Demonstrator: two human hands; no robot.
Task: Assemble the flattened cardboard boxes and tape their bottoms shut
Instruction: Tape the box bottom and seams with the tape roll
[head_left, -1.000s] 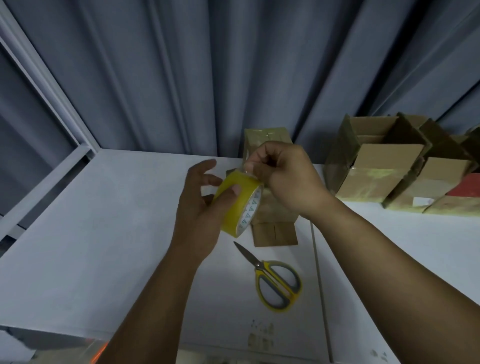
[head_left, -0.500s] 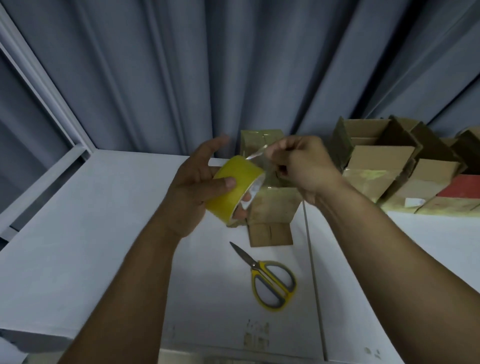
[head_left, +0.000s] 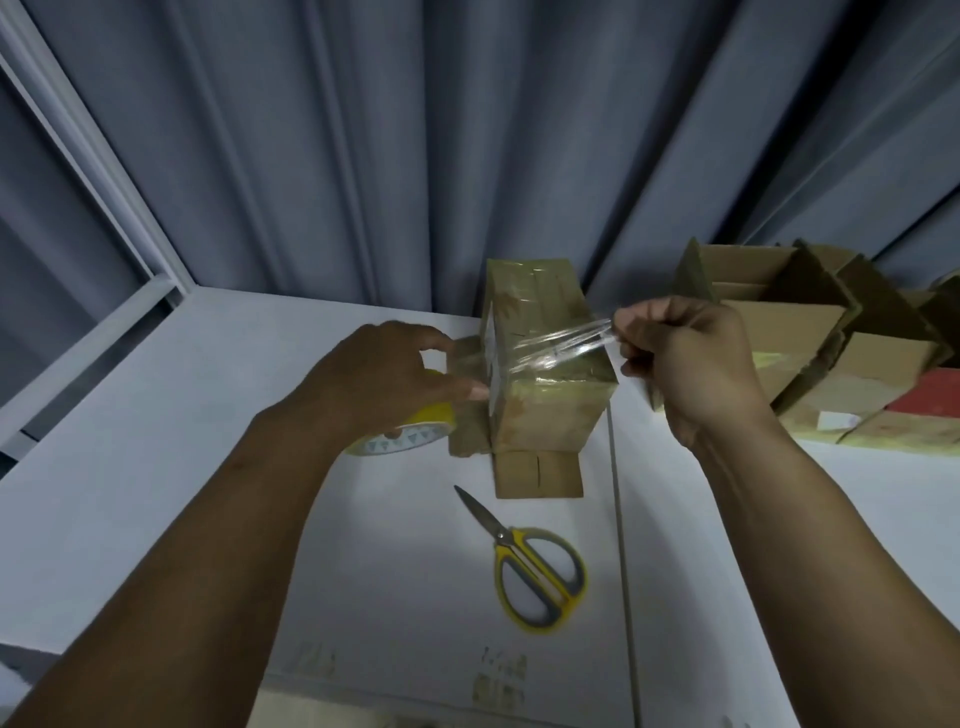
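Now the right hand (head_left: 691, 358), fingers (head_left: 631, 318) pinching the end, has drawn a clear strip (head_left: 561, 345) from the yellow roll (head_left: 410, 434) gripped in the left hand (head_left: 384, 374), across the box (head_left: 545, 410) on the counter (head_left: 208, 441), ready to seal.

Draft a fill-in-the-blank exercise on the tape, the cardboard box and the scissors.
The left hand grips the ____ roll of clear tape.
The right hand pinches the clear tape strip stretched over the ____ cardboard box.
____ of the two hands touches the yellow-handled metal scissors on the white table.
Missing: yellow; brown; Neither.
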